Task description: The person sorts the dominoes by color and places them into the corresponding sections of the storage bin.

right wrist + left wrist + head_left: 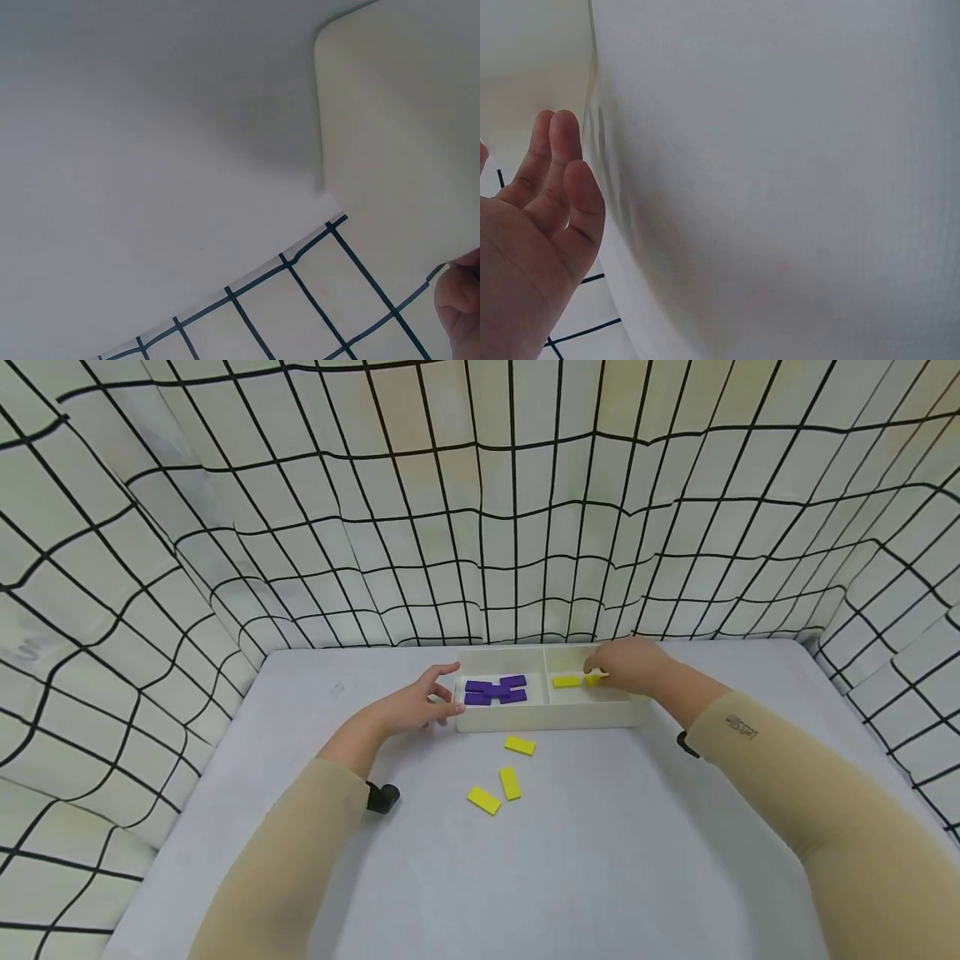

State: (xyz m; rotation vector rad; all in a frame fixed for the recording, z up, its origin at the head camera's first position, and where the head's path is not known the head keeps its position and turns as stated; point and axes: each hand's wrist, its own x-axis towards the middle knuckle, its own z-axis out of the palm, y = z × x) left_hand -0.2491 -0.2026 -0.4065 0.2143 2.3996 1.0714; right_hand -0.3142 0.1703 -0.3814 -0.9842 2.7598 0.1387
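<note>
A white two-compartment box (547,718) stands at the back of the table. Several purple tiles (495,690) lie in its left compartment, some overlapping. A yellow tile (566,682) lies flat in the right compartment. Beside it, my right hand (628,665) reaches over the box wall with curled fingers and pinches another yellow tile (593,680), partly hidden by the fingers. My left hand (415,702) touches the box's left end, its fingers loosely spread. In the left wrist view, that hand (544,217) shows its palm and bent fingers against the box.
Three loose yellow tiles (510,783) lie on the white tabletop (600,860) in front of the box. A white backdrop with a black grid (513,518) rises close behind the box and along both sides.
</note>
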